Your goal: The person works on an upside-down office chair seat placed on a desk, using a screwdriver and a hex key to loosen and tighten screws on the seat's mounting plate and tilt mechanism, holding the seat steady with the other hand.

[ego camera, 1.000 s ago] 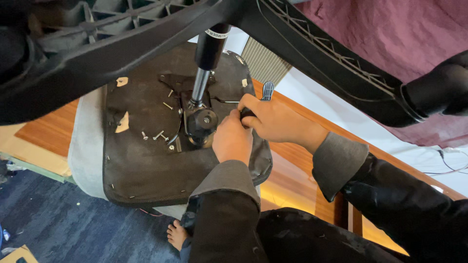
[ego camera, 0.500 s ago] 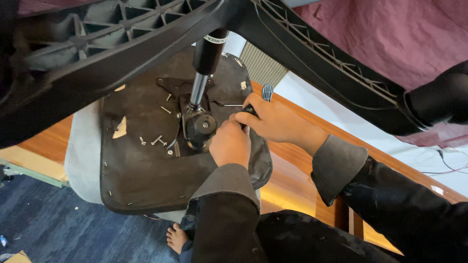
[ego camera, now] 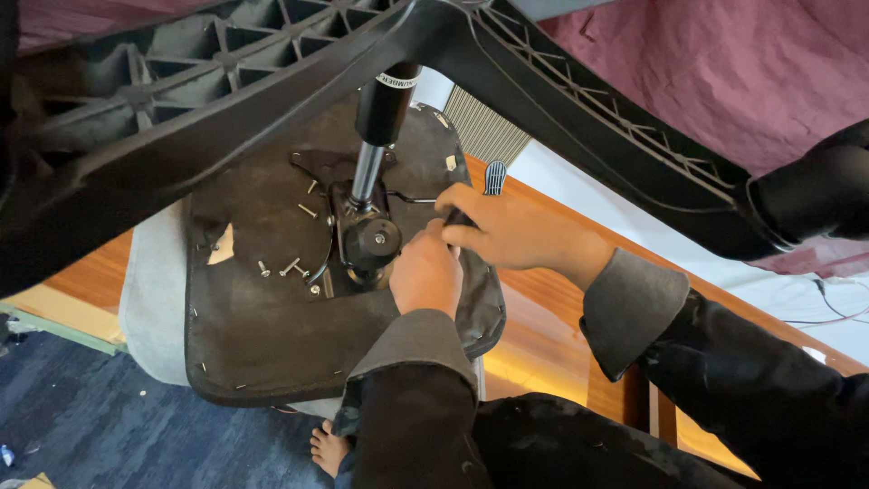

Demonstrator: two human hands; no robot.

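Your left hand (ego camera: 427,273) rests on the underside of the overturned chair seat (ego camera: 272,335), just right of the round black knob (ego camera: 376,238) of the seat mechanism (ego camera: 348,237). Its fingers are curled inward against the mechanism; whether they grasp a part cannot be told, as the back of the hand hides them.

Your right hand (ego camera: 511,231) lies just beyond the left hand and touches it. Its fingers are clenched around a dark, slender object (ego camera: 457,217) at the mechanism's right edge; the object's kind cannot be made out.

The mechanism sits at the centre of the seat underside. The gas-lift column (ego camera: 373,136) rises from it, up to the hub of the black star base (ego camera: 272,81), which spans the far part of the scene above the seat.

Several loose screws (ego camera: 288,268) lie on the dark fabric to the left of the mechanism. A black ribbed lever paddle (ego camera: 494,177) stands just beyond your right hand. The seat rests on a wooden surface (ego camera: 543,335). A bare foot (ego camera: 328,445) shows on the blue carpet (ego camera: 109,435) at the near edge.
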